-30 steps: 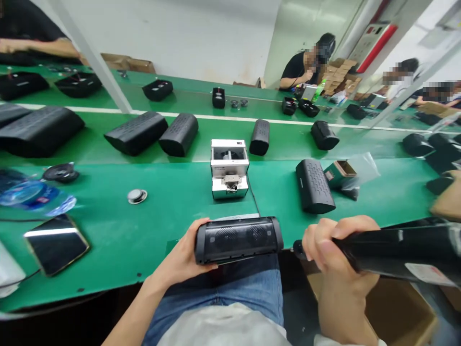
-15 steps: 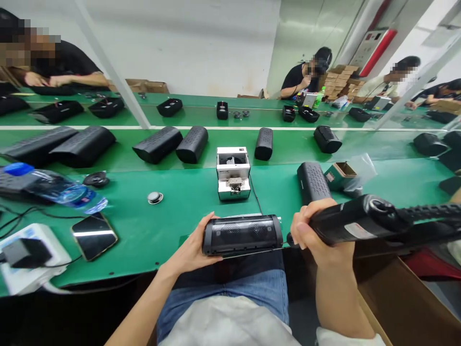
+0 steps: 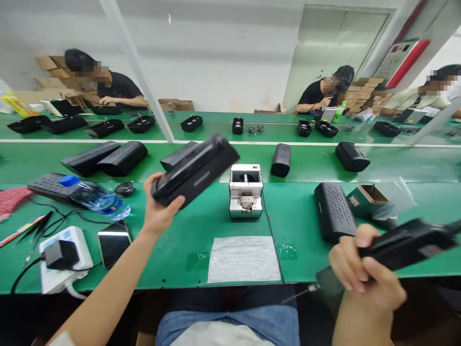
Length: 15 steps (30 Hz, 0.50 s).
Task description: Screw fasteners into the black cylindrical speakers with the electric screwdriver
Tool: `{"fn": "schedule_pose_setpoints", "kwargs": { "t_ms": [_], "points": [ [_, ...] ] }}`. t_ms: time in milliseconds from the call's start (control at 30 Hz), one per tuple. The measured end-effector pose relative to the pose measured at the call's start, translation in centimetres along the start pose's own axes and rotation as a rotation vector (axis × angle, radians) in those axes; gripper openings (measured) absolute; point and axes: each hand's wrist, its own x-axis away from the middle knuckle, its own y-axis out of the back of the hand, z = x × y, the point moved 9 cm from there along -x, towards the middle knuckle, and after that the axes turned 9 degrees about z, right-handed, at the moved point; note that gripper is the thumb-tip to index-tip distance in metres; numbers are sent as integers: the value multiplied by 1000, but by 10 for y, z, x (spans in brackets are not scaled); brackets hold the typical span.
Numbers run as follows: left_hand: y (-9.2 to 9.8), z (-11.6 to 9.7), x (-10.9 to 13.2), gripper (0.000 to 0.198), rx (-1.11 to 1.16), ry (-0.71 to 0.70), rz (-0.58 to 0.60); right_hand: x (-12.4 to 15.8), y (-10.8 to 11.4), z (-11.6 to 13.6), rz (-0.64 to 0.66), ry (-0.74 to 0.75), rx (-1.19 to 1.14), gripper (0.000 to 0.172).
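Observation:
A black speaker housing [image 3: 196,173] is raised above the bench, tilted up to the right, with my left hand [image 3: 160,204] gripping its near left end. My right hand [image 3: 363,264] is wrapped around a black electric screwdriver [image 3: 406,247], whose thin bit points down and left over the bench's front edge. Between my hands lies a sheet of bubble wrap [image 3: 245,259] on the green bench. Behind it stands a silver screw feeder [image 3: 246,192]. Just beyond my right hand rests another black speaker housing [image 3: 333,211] with a scale-patterned face.
To the left are a water bottle [image 3: 99,197], a phone [image 3: 114,242], a white power strip [image 3: 66,259] and loose cables. A green box [image 3: 367,199] and plastic bag sit right. Several speaker housings line the green belt [image 3: 230,156]. Co-workers sit across.
My left hand has lifted the speaker housing off the bubble wrap, up and to the left. My right hand has moved right and lower with the screwdriver, away from the housing.

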Motion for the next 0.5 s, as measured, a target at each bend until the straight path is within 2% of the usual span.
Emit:
{"fn": "schedule_pose_setpoints", "kwargs": {
  "t_ms": [33,100,167,233,300,367,433,500],
  "points": [
    [-5,2,-30,93,59,22,-104,4,1,-26,-36,-60,-51,12],
    [-40,5,-92,93,108,72,-160,15,5,-69,-91,-147,-110,16],
    [-94,11,-147,90,90,172,-81,28,12,-100,-132,-208,-143,21],
    [-149,17,-188,85,52,249,30,40,24,-124,-184,-261,-169,27],
    [-195,22,-211,84,46,266,98,51,35,-142,-225,-298,-180,32],
    [-230,29,-218,78,39,273,128,59,45,-159,-252,-330,-179,38],
    [-255,37,-215,65,22,292,139,67,55,-174,-277,-371,-174,43],
    [-272,44,-208,55,3,307,153,74,65,-188,-302,-415,-172,46]
  ]
}}
